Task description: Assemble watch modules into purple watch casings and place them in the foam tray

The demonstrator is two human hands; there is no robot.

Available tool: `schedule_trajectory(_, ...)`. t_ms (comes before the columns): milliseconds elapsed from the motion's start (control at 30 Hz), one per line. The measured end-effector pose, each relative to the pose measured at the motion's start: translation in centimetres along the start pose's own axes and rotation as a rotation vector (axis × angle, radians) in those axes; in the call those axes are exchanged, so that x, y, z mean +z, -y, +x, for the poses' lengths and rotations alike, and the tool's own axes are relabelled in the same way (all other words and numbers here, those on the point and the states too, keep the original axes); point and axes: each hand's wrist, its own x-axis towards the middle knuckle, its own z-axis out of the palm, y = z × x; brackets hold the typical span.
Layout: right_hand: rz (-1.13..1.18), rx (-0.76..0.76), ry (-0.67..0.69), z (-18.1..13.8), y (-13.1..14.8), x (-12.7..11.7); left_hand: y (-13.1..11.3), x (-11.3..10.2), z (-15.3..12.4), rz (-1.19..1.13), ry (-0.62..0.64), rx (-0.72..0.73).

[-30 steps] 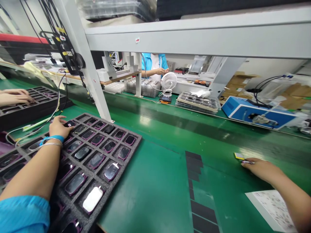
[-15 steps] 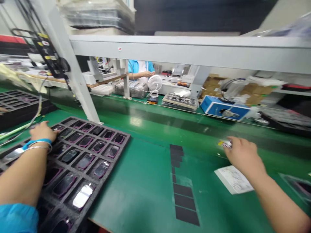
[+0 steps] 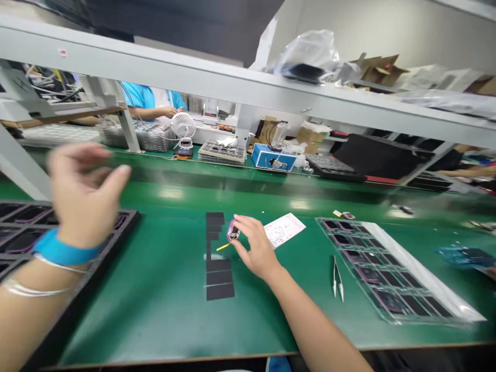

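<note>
My right hand (image 3: 256,245) pinches a small purple-framed electronic part (image 3: 232,231) with a yellow strip hanging from it. It is held over the green bench, beside a column of black rectangular pieces (image 3: 219,279). A white sheet with small marks (image 3: 284,230) lies just behind that hand. My left hand (image 3: 83,196), blurred by motion, is raised above the dark foam tray (image 3: 132,219). Its thumb and fingers are apart, and nothing shows between them. Purple-framed pieces (image 3: 23,241) sit in the tray's compartments, partly covered by my left forearm.
White-tipped tweezers (image 3: 337,279) lie to the right, near a clear plastic tray (image 3: 387,318) of purple-framed and dark pieces. Across the bench are a small white fan (image 3: 183,126), a blue box (image 3: 273,157) and a person in blue (image 3: 155,101). A grey shelf beam (image 3: 217,77) spans above.
My view has swung right. My left hand has lifted off the foam tray. My right hand, still holding the purple-framed part, has come from the right to beside the black pieces.
</note>
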Motion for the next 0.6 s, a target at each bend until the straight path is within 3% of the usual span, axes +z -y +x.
schedule_trajectory(33, 0.040, 0.005, -0.003, -0.3, 0.0, 0.2, -1.5, 1.7, -1.6, -0.146, 0.113, -0.011)
schedule_trajectory(100, 0.106, 0.020, 0.015, -0.7, 0.0, 0.5, -2.8, 5.3, -4.6, -0.439, 0.600, -0.221)
schedule_trajectory(133, 0.130, 0.024, 0.034, -0.8, 0.0, 0.7, -2.6, 7.0, -6.0, -0.570, 0.767, -0.331)
schedule_trajectory(233, 0.172, 0.034, 0.097, -1.1, 0.2, 1.2, -0.2, 10.7, -9.2, -0.799, 1.091, -0.514)
schedule_trajectory(367, 0.220, 0.065, 0.127, -1.2, 0.6, 1.9, 2.3, 11.6, -11.0, -0.935, 1.190, -0.628)
schedule_trajectory(600, 0.384, 0.138, 0.151, -1.3, 1.2, 2.0, 1.3, 10.5, -11.5, -0.989, 1.138, -0.805)
